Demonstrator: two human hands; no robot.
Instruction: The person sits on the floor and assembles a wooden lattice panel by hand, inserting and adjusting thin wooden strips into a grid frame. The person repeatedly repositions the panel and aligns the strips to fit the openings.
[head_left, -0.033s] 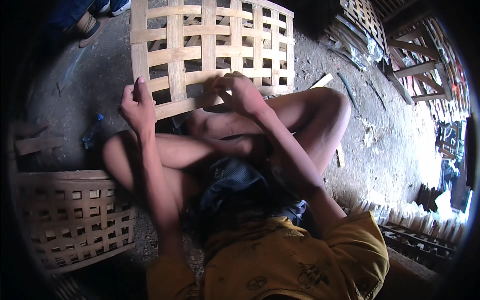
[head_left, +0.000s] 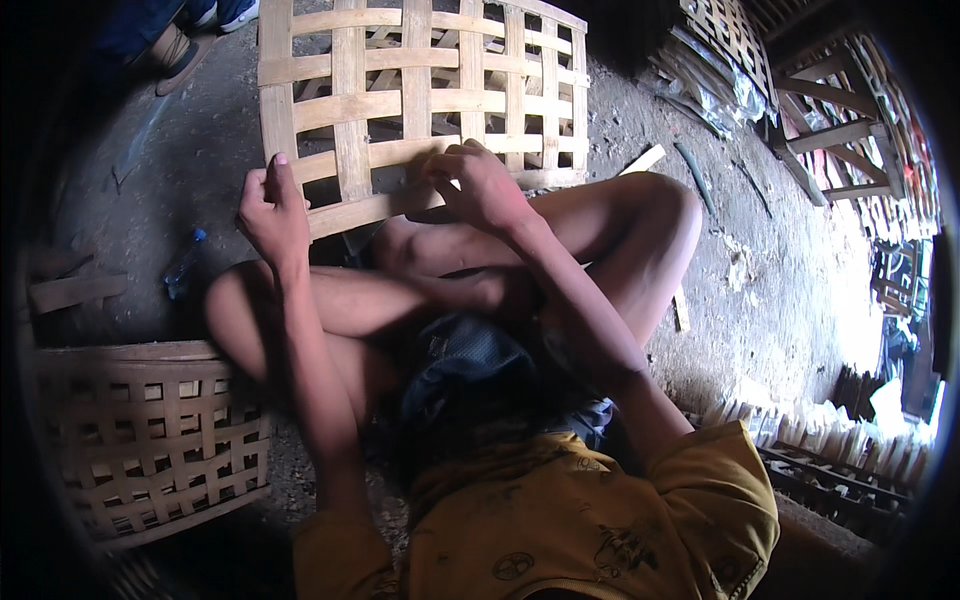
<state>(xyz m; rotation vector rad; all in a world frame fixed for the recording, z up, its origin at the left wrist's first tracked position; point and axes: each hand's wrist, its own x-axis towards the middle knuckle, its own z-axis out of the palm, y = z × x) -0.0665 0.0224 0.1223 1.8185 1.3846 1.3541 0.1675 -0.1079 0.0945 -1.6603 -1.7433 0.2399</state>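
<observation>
A pale woven bamboo basket (head_left: 416, 75) with wide, open-weave strips stands in front of my crossed legs. Through its gaps more strips show on the far side. My left hand (head_left: 273, 215) is closed on the basket's near left corner, thumb pointing up along the edge strip. My right hand (head_left: 482, 190) is bent over the near edge, right of the middle, with its fingers curled against the strips. Its fingertips lie in shadow, and whether they also pinch some small thing is hidden.
A second woven basket (head_left: 165, 440) stands by my left knee. A clear plastic bottle (head_left: 185, 265) lies on the floor at left. Another person's foot (head_left: 185, 62) is at the top left. Stacked woven panels (head_left: 700, 75) and a wooden frame (head_left: 835, 140) are at the right.
</observation>
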